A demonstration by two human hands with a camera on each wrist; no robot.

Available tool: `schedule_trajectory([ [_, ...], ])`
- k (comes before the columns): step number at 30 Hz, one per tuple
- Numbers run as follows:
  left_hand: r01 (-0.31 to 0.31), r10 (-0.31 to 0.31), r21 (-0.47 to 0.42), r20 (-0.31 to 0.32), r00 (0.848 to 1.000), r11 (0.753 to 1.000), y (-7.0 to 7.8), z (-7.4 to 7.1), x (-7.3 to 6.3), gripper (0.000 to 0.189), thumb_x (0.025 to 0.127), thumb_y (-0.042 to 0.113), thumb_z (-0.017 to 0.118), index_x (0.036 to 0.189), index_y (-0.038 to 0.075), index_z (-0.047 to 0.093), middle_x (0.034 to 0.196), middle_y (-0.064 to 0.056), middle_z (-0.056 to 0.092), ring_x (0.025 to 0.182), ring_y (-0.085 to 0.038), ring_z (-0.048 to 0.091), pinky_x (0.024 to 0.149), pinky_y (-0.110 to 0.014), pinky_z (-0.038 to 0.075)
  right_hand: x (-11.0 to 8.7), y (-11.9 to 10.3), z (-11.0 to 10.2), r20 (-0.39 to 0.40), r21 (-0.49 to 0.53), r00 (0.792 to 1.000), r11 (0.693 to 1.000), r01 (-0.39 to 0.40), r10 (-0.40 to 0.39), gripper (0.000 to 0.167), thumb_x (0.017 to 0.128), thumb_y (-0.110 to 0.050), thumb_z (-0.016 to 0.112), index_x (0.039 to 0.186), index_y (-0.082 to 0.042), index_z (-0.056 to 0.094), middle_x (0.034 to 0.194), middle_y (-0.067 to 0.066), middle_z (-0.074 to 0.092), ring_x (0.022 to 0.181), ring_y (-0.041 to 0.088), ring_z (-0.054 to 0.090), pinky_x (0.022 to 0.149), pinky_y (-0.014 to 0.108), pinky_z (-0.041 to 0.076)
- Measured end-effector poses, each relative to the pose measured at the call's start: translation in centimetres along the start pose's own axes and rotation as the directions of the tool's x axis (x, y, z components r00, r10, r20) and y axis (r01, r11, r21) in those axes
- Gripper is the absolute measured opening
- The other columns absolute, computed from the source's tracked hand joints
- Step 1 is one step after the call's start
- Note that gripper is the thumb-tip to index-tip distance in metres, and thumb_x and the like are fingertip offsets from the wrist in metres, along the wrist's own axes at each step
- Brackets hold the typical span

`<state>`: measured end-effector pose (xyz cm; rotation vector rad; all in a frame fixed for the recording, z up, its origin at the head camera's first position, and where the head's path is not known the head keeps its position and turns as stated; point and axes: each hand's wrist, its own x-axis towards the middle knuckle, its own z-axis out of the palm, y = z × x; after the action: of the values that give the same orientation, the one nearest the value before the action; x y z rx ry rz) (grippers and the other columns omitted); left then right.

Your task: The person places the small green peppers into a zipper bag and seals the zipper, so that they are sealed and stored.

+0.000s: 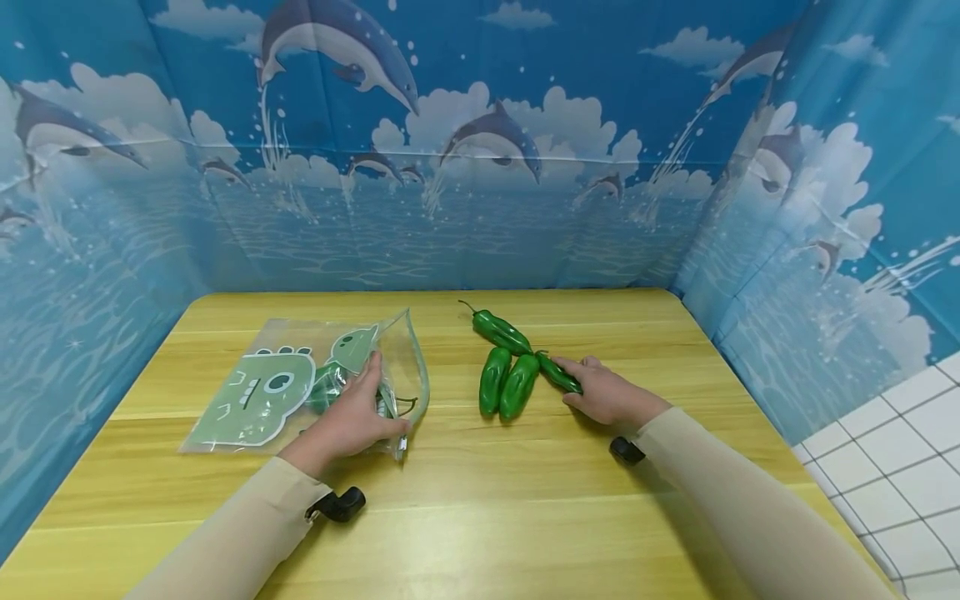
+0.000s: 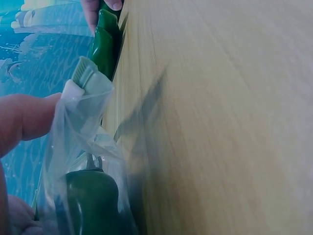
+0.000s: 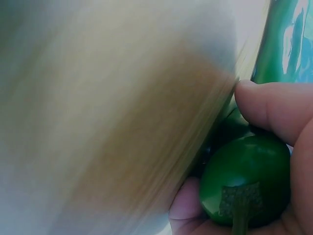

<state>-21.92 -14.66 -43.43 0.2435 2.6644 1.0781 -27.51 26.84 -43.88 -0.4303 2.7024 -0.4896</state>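
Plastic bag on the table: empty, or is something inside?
Not empty: a green pepper shows through the clear plastic bag in the left wrist view.

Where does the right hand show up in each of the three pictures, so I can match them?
Head: right of centre, the right hand grips a pepper.
Left wrist: only its fingers show, at the top edge, left of centre, beside peppers.
Right wrist: along the right side and bottom right, around the pepper.
Shared landmark: the table.
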Motion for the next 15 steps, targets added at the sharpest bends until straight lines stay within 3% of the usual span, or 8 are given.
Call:
schedule_trajectory([
  [15,-0.003,0.003,0.003,0.003,1.0,1.0,0.01,0.0,0.08,0.131,0.087,0.041,0.084,0.168,0.012,-0.014,0.177,-0.013,-0.011,0.159,-0.053,-0.012,0.124,-0.073,0.005,-0.3,-0.37,-0.04,0.002,-0.002,1.0,1.0,-0.012,0.012,0.074,0.108,-0.027,0.06,0.171,-0.019,0.021,0.122,0.019,0.048,0.099,0.024,0.058,0.093,0.046,0.05],
])
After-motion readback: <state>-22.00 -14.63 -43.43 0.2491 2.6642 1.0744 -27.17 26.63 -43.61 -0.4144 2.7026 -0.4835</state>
